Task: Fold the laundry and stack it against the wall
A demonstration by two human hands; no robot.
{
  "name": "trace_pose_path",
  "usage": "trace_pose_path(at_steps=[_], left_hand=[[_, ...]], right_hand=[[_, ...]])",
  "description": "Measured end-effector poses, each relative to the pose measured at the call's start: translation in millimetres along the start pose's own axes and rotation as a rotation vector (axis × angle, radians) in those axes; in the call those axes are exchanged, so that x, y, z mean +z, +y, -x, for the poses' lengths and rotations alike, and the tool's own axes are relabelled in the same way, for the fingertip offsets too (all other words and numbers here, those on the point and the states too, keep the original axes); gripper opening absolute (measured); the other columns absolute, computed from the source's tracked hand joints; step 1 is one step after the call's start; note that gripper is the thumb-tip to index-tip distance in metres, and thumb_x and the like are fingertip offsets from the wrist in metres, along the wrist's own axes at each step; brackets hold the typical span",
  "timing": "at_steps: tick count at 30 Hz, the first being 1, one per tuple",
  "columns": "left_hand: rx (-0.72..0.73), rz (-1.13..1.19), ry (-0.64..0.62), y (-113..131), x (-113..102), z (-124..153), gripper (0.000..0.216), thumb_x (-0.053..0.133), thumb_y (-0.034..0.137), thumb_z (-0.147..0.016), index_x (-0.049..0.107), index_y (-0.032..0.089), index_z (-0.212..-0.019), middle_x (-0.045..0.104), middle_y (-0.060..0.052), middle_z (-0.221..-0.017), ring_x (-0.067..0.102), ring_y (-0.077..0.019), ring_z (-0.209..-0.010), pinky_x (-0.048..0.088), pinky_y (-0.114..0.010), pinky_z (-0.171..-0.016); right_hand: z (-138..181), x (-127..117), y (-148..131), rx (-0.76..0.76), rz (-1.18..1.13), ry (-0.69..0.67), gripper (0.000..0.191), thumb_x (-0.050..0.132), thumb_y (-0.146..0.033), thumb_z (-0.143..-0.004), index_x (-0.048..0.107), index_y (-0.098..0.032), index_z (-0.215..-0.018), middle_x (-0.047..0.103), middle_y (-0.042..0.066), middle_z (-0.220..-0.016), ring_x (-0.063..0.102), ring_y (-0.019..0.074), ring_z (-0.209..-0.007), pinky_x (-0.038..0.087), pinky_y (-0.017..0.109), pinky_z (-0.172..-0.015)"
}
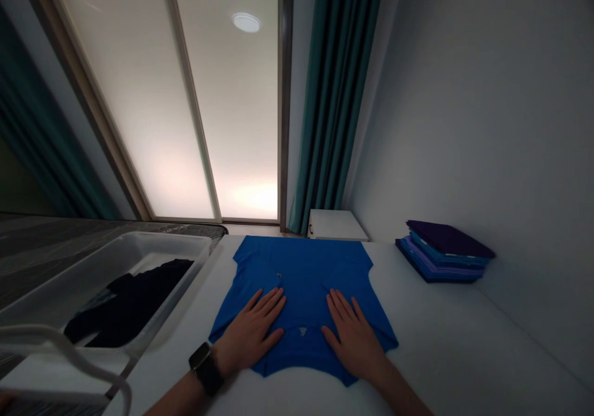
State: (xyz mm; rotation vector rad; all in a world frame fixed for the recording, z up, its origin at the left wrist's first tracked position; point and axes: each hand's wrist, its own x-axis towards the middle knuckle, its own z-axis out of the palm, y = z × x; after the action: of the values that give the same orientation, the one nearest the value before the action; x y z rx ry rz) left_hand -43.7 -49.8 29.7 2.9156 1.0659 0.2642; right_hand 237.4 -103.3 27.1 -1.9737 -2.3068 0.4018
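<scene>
A blue T-shirt (306,258) lies spread on the white table (431,348), its neckline toward me and its far edge straight. Small light marks show on its cloth. My left hand (253,329), with a dark watch (206,366) on the wrist, rests flat on the shirt's left part, fingers extended. On the right part my right hand (350,332) also lies flat, palm down and fingers extended. Slight creases run near the fingertips. Neither hand grips the cloth.
A stack of folded clothes (445,252) in purple and blue stands at the table's right, near the wall. Left of the table, a whitish plastic bin (158,242) holds dark clothes (139,304). A white cabinet (336,224) stands beyond the table, beside a teal curtain (341,94).
</scene>
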Motion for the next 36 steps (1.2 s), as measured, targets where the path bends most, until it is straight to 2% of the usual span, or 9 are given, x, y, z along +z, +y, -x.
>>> trace_pose_path(at_steps=[16,26,36], left_hand=[[0.011,-0.036,0.062,17.8,-0.9,17.6,0.061,0.034,0.047,-0.099,0.009,0.029,-0.152,0.026,-0.004,-0.156,0.032,-0.0242,-0.140,0.029,-0.046,-0.114],[-0.019,-0.004,0.060,28.8,4.2,32.8,0.063,0.035,0.047,-0.099,0.005,0.031,-0.152,0.026,-0.002,-0.156,0.034,-0.0245,-0.139,0.031,-0.046,-0.114],[-0.006,0.002,0.071,29.6,5.4,33.2,0.062,0.036,0.046,-0.099,0.008,0.031,-0.152,0.026,-0.003,-0.156,0.033,-0.0246,-0.140,0.030,-0.046,-0.115]], right_hand=[[21.1,-0.7,-4.8,-0.018,0.007,0.003,0.071,0.014,-0.058,-0.095,0.010,-0.016,-0.152,0.006,0.002,-0.159,0.003,0.0229,-0.146,-0.005,0.046,-0.118],[43.7,2.1,-7.8,-0.041,-0.025,0.006,0.066,0.017,-0.055,-0.096,0.010,-0.022,-0.153,0.004,-0.003,-0.159,0.004,0.0234,-0.146,-0.002,0.047,-0.119],[45.0,0.5,-8.0,-0.043,-0.017,-0.005,0.066,0.018,-0.055,-0.096,0.010,-0.021,-0.152,0.003,-0.003,-0.158,0.004,0.0220,-0.146,-0.002,0.046,-0.119]])
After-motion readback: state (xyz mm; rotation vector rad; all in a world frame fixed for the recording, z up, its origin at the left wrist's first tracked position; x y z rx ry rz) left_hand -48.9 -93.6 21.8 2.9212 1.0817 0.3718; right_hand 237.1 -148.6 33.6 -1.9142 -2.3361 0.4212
